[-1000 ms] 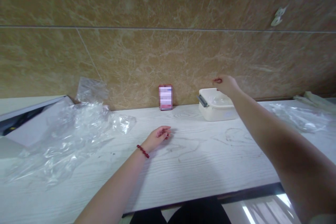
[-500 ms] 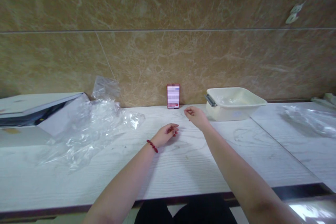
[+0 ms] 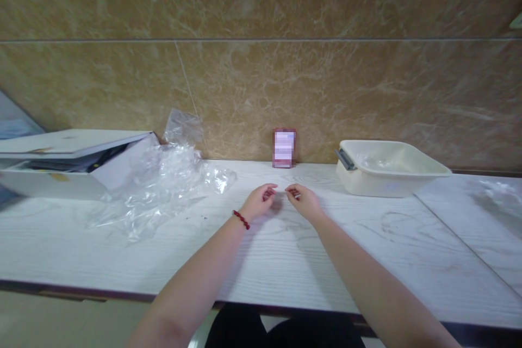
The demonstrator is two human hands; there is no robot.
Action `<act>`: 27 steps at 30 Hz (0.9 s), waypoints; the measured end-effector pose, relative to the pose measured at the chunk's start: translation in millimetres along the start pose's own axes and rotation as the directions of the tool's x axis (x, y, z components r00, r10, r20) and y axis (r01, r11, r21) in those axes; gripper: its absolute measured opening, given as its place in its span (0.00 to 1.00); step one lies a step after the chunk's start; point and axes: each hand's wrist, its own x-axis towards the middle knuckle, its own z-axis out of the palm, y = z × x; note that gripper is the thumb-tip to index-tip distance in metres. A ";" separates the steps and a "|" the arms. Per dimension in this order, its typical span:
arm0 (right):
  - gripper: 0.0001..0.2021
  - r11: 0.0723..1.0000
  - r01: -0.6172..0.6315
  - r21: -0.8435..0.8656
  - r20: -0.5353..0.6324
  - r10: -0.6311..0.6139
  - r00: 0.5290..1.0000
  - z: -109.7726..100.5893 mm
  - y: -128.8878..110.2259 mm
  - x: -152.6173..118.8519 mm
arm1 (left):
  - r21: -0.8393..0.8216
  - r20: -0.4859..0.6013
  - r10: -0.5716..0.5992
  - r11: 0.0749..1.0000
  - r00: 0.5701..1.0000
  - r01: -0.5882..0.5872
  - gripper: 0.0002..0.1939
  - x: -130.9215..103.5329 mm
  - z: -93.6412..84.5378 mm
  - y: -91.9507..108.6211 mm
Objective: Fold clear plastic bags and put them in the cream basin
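Note:
Both hands hover over the middle of the white wood-grain table [image 3: 285, 261], fingertips facing each other a short way apart. My left hand [image 3: 260, 201], with a dark red beaded bracelet [image 3: 241, 219] at the wrist, has its fingers curled and closed. On the other side, my right hand [image 3: 305, 201] is closed in a pinch. A faint pale sliver seems to lie between the fingertips, too small to name. Just behind the hands a phone [image 3: 284, 149] leans upright on the wall, its lit screen blurred out.
Crumpled clear plastic bags [image 3: 159, 190] spread across the left side, beside a white box [image 3: 61, 182] with its lid ajar over dark contents. To the right stands a cream plastic basin [image 3: 373, 182] with clear plastic inside. More clear plastic [image 3: 499, 193] lies at far right. A marbled wall [image 3: 261, 81] closes the back.
My right hand has come down and back from beside the phone to meet my left hand. My left hand's fingers have closed up. The camera view has turned slightly left.

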 end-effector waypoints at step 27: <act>0.07 0.996 -0.034 0.077 -0.004 0.035 0.999 -4.5 -3.2 -1.3 | 0.483 -0.657 -0.185 0.641 0.731 0.596 0.13 -4.1 -96.5 -41.4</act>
